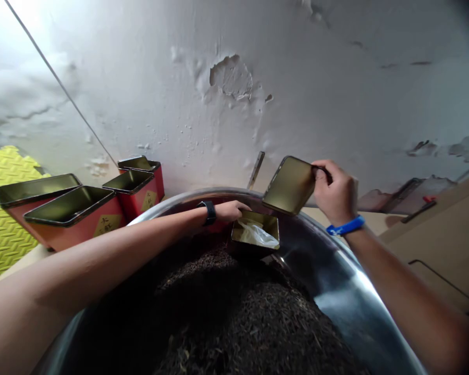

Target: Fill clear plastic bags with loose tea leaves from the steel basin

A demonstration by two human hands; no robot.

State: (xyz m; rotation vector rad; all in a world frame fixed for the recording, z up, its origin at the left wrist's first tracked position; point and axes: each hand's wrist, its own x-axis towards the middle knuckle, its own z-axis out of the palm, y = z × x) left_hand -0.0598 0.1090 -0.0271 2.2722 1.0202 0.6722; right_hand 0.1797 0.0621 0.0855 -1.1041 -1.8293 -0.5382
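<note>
My left hand [230,210], with a black watch on the wrist, is closed on the left rim of a rectangular tin [273,225]. The tin stands in the far part of a large metal basin [346,284], and a clear plastic bag [260,235] lies bunched inside it. My right hand [335,190], wearing a blue wristband, pinches the edge of a gold-coloured tin lid [291,185]. That lid is tilted above the tin's right side, apart from it. Dark, dry leaves, apparently loose tea [266,317], heap up in the basin below both hands.
Several lidless red tins [80,226] with yellow labels stand left of the basin. Behind them a yellow foam mat [8,172] shows. A peeling wall [160,94] rises at the back. Cardboard [445,229] is at the right, and a thin upright strip [257,169] stands beyond the rim.
</note>
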